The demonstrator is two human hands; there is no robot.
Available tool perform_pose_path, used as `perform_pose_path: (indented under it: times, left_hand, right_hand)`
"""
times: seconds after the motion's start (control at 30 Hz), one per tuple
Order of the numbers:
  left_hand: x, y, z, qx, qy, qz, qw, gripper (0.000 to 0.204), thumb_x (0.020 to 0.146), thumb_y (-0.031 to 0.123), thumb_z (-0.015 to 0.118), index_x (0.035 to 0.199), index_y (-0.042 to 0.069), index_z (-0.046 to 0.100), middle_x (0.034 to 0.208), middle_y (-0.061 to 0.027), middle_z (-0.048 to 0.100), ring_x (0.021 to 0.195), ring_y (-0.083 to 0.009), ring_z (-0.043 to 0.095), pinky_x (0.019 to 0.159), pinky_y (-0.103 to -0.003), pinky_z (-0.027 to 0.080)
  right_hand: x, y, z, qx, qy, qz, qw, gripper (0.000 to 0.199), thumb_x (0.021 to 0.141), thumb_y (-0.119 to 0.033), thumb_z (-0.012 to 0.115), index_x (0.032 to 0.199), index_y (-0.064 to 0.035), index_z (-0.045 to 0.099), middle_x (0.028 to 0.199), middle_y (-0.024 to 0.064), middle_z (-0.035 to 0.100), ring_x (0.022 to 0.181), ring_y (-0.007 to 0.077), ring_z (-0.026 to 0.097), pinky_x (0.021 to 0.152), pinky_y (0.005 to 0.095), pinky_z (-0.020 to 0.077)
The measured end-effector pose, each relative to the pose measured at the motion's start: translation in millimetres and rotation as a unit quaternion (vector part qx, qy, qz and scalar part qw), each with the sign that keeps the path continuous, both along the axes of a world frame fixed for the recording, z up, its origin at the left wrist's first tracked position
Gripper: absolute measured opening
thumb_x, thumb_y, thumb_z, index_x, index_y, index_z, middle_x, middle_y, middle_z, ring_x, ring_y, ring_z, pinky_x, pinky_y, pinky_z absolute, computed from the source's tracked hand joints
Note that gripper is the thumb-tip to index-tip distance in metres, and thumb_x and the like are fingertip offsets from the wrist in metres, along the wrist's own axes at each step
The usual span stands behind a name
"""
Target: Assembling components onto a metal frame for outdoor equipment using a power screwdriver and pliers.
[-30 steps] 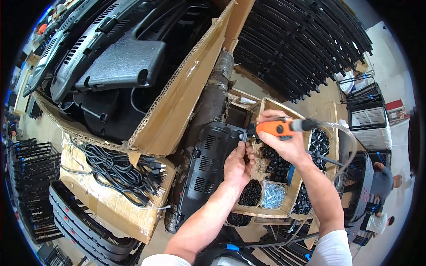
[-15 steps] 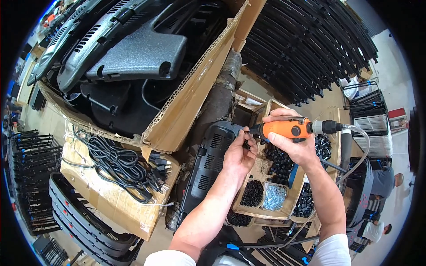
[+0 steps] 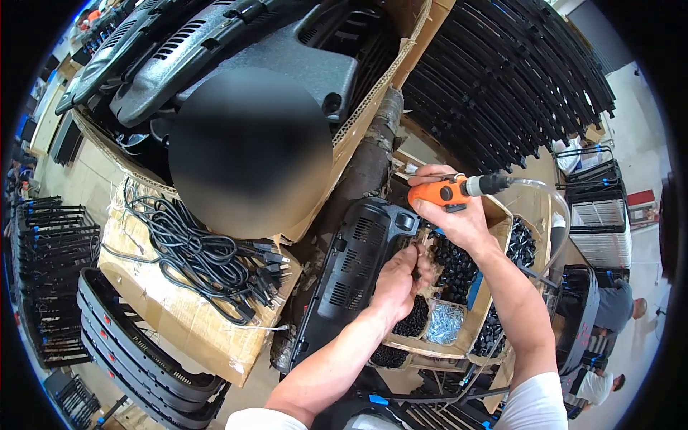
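My right hand [image 3: 464,221] is wrapped round an orange air screwdriver [image 3: 432,192], with a clear air hose [image 3: 562,204] running from its back end. The tool's nose is at the upper right corner of a long black vented plastic cover [image 3: 347,261]; I cannot make out its bit. Beside that cover's right edge is my left hand [image 3: 396,281], its fingers curled in and partly hidden, so what they hold does not show. Under and beyond the hands lies a divided tray [image 3: 434,350] of black plastic pieces [image 3: 459,269], small black screws [image 3: 413,320] and silver screws [image 3: 444,324].
A large carton [image 3: 373,93] of black plastic covers [image 3: 287,68] stands at the upper left, partly hidden by a blurred round patch. Coiled black power cords [image 3: 193,251] lie on a cardboard box [image 3: 143,287]. Black frames [image 3: 502,79] are stacked at the upper right.
My left hand has dropped away from the tool's tip toward me, its fingers curling. My right hand has drawn the screwdriver slightly left and tilted it. The view has shifted a little.
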State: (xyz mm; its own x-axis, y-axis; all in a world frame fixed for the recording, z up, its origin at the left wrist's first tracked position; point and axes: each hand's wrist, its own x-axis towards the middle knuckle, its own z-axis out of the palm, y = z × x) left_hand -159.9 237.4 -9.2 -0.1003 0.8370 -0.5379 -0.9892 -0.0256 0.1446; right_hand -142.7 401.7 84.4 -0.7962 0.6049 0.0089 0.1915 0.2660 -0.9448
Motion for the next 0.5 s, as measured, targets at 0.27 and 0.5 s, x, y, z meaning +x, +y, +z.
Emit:
perform_pose_path:
  times: [0.27, 0.5]
  left_hand:
    - [-1, -26, 2, -0.052, 0.041, 0.032, 0.997, 0.024, 0.112, 0.027, 0.059, 0.119, 0.005, 0.065, 0.094, -0.0041, 0.071, 0.076, -0.0136, 0.065, 0.067, -0.027, 0.055]
    - [-19, -46, -1, -0.041, 0.052, 0.021, 0.998, 0.023, 0.111, 0.021, 0.060, 0.126, 0.004, 0.066, 0.105, -0.0056, 0.073, 0.086, -0.0129, 0.067, 0.078, -0.027, 0.057]
  right_hand:
    - [-15, -4, 5, 0.062, -0.053, 0.025, 0.996, 0.031, 0.081, -0.009, 0.082, 0.110, -0.0011, 0.073, 0.114, 0.0097, 0.076, 0.108, 0.0198, 0.070, 0.098, 0.0371, 0.0559]
    - [-11, -6, 0, 0.031, -0.025, 0.012, 0.999, 0.031, 0.082, -0.009, 0.081, 0.111, -0.0020, 0.072, 0.116, 0.0096, 0.076, 0.109, 0.0191, 0.070, 0.099, 0.0366, 0.0555]
